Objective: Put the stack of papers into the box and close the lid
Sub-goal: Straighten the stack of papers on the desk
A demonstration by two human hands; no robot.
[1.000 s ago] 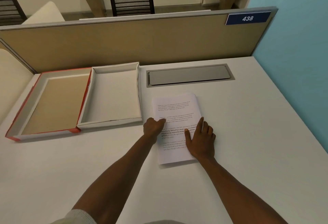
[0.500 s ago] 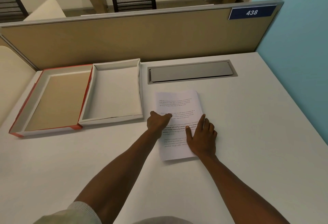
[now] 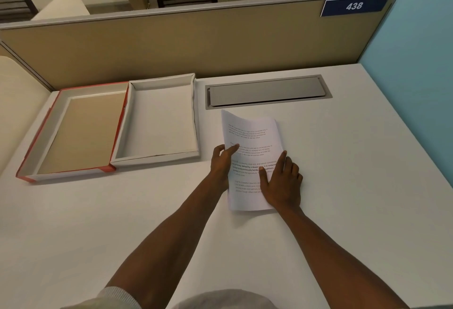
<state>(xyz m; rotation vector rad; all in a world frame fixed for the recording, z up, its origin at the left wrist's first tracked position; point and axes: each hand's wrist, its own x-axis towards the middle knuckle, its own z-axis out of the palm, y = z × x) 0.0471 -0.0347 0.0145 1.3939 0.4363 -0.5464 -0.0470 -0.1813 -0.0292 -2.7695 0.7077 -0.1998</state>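
Papers (image 3: 252,142) in a printed stack are seen on a white desk (image 3: 355,186), just to the right of an open white box (image 3: 157,122). Nothing is held in the box; only its pale floor and low walls are shown. Its red-edged lid (image 3: 73,132) is laid upside down against the box's left wall, touching it, with a bare tan inner face turned up and nothing resting in it. Beyond the box's right far corner, a grey cable hatch (image 3: 267,92) is set flush in the desk, and a beige partition (image 3: 196,46) bearing a blue plate numbered 438 (image 3: 354,5) is stood behind the box.

The left hand (image 3: 221,161) is closed on the stack's left edge, nearest the box, with the thumb pressed on the top sheet and the fingers tucked beneath the edge. That edge is raised off the desk, so that the far end of the sheets is curled upward. The right hand (image 3: 282,181) is laid flat and spread on the near right part of the stack, on the side away from the box, pinning it to the desk. Both forearms are extended from the bottom of the frame, and a pale knitted cuff (image 3: 115,296) is shown on the left arm.
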